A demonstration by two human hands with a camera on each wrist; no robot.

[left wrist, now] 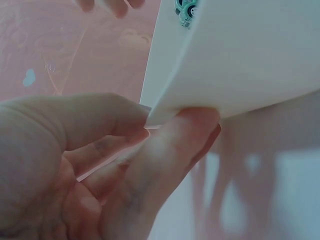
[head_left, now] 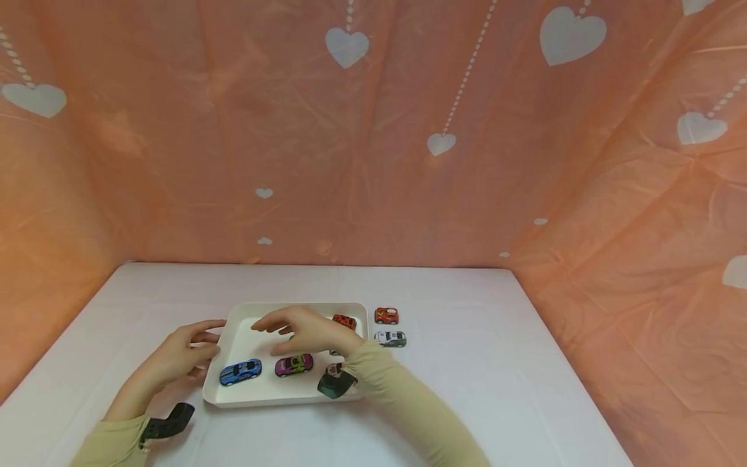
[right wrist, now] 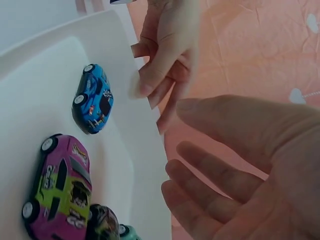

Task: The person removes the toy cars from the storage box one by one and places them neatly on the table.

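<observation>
My left hand (head_left: 177, 357) grips the left rim of a white tray (head_left: 280, 402), its thumb at the edge and fingers on the outer side. Over the tray hovers my right hand (head_left: 309, 329), fingers relaxed and apart, holding nothing. Beneath it lie a purple-and-green toy car (head_left: 294, 365) and, further left, a blue toy car (head_left: 240, 371). A red toy car (head_left: 345, 322) sits in the tray's far right, partly covered by the right wrist. The right wrist view also shows part of a dark patterned toy car (right wrist: 104, 223) and a sliver of a teal one (right wrist: 128, 233).
Just right of the tray, a red toy car (head_left: 386, 316) and a white toy car (head_left: 390, 338) stand on the white table (head_left: 467, 363). An orange curtain (head_left: 373, 214) with white hearts encloses the back and sides.
</observation>
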